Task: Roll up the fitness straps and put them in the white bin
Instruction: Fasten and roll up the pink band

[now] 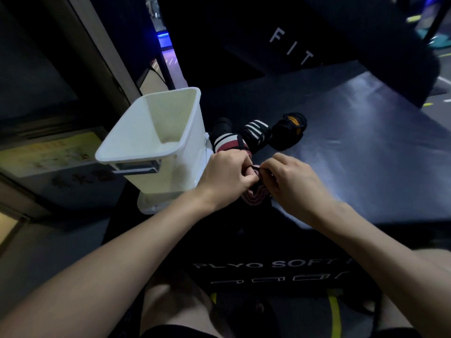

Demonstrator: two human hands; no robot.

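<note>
Dim gym light is falling on a black padded box (366, 142) where the left hand (224, 176) and right hand (290, 181) are pinching a soft, limp red strap (253, 196), probably best gripped at its roll; the bin (146, 152) is standing just left.

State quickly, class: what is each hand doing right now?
Left hand: fingers curled, gripping the red-and-white striped fabric strap.
Right hand: fingers pinching the same strap's thin dark loop.
</note>
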